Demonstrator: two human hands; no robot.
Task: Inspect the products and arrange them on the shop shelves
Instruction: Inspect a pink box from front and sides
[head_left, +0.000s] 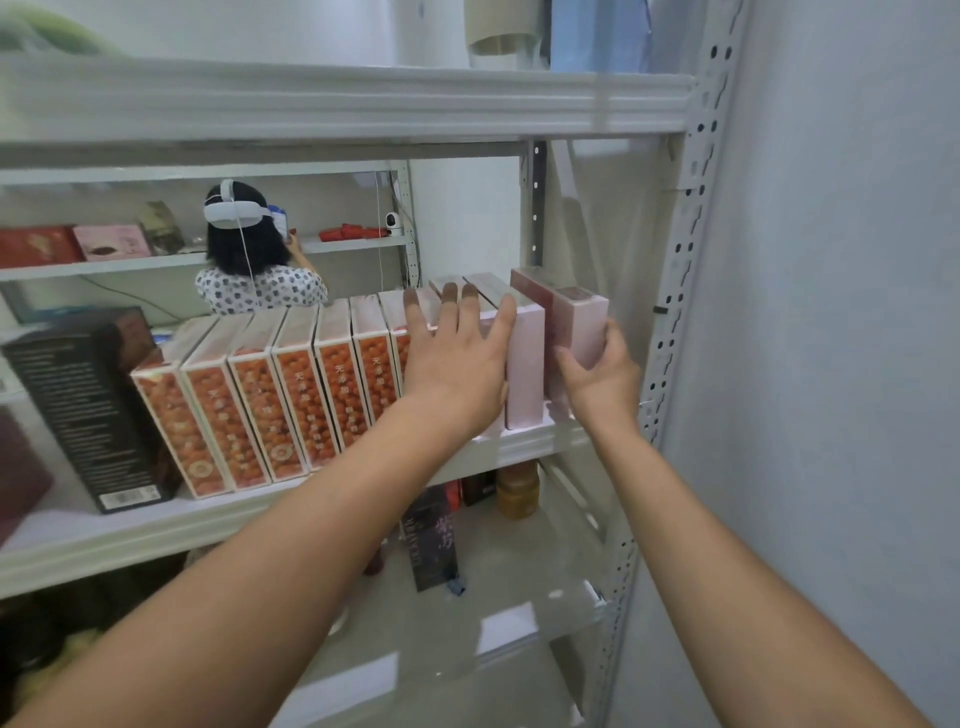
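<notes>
A row of several white boxes with orange fruit print stands upright on the middle shelf. Right of them stand pale pink boxes. My left hand lies flat with spread fingers against the fronts of the pink boxes, holding nothing. My right hand grips the rightmost pink box from below and the side, at the right end of the row, close to the shelf upright.
A tall black box stands at the row's left end. The perforated metal upright and a grey wall are at right. The lower shelf holds a dark box and a brown jar. Behind the shelf, a person wearing a headset faces another shelf.
</notes>
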